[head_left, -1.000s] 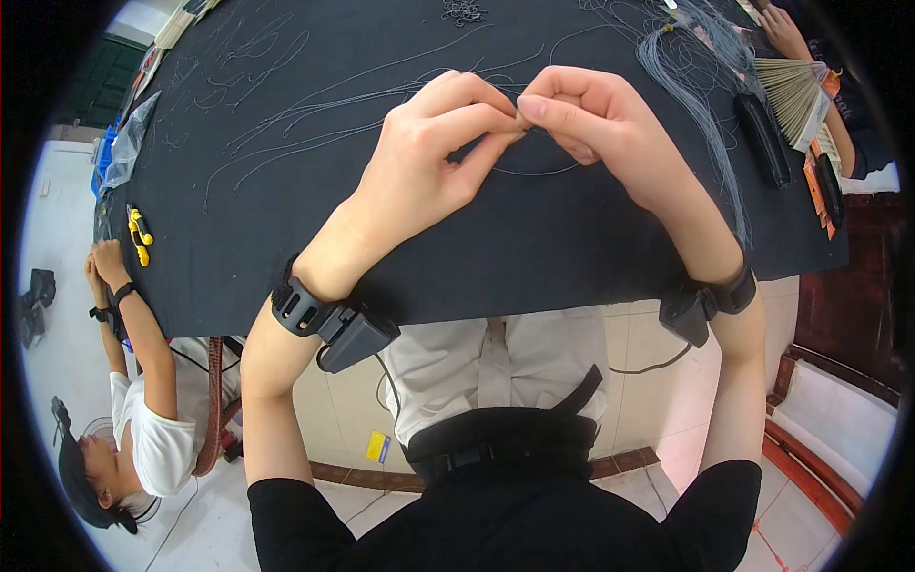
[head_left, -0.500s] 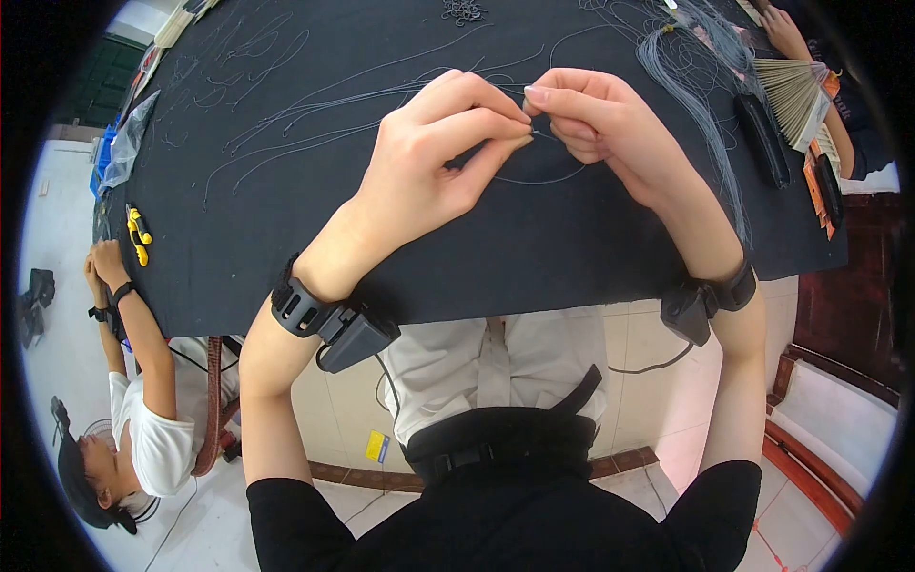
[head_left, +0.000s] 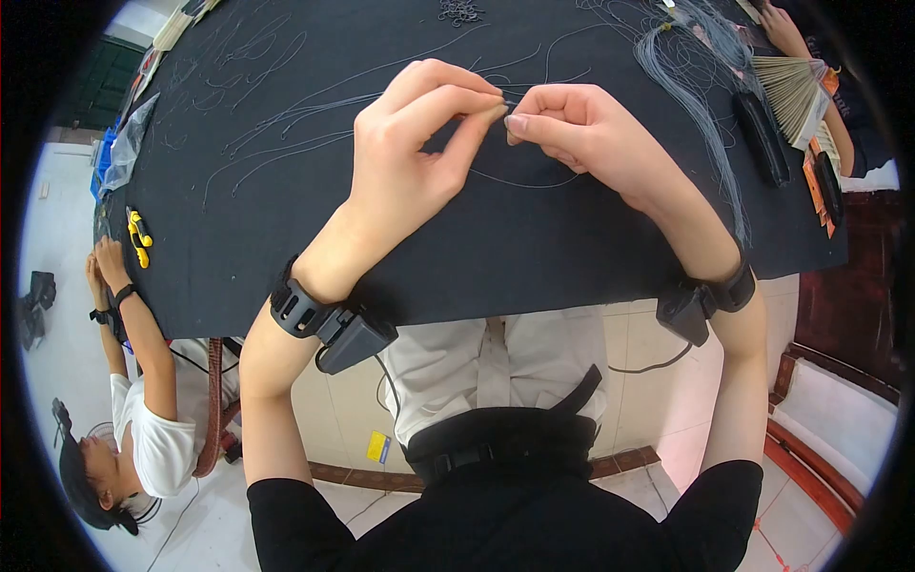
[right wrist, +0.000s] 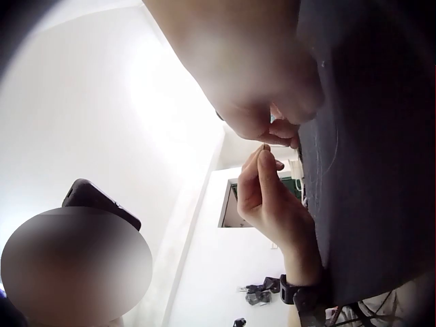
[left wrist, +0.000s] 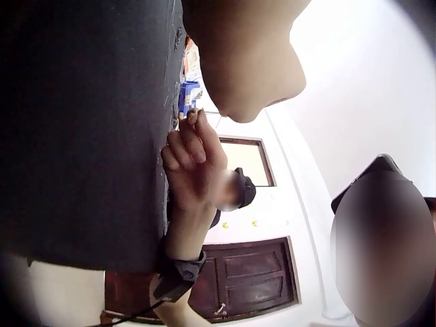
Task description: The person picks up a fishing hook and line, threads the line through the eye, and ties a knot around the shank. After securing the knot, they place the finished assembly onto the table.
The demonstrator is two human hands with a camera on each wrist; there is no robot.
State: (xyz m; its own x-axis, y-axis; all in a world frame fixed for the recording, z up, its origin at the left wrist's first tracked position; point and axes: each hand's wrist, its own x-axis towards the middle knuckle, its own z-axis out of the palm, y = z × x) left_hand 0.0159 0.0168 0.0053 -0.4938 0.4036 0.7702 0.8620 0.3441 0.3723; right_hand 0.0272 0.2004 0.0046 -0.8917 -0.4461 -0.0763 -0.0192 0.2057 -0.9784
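Close over the black-covered table (head_left: pixel 429 276), my left hand (head_left: pixel 405 143) pinches the end of a thin grey line between thumb and fingertips. My right hand (head_left: pixel 596 138) is just to its right, with thumb and index finger pinching at the same line and the other fingers curled in. A slack curve of the grey line (head_left: pixel 529 185) hangs below the fingertips. In the left wrist view my right hand (left wrist: pixel 191 160) shows its pinched fingertips; in the right wrist view my left hand (right wrist: pixel 276 201) does likewise. Fingers hide the line's very end.
Several looped lines (head_left: pixel 305 110) lie at the left, beyond them yellow-handled snips (head_left: pixel 139 235). A bundle of grey line (head_left: pixel 677 86), a black case (head_left: pixel 762 138) and fanned cards (head_left: pixel 793 95) lie at the right. A small dark pile (head_left: pixel 460 11) is at the back. Other people work at both sides.
The fingertips met, parted slightly, then both hands moved a little left. My left hand also rose slightly in view, and my right thumb and index finger came back close to the left fingertips.
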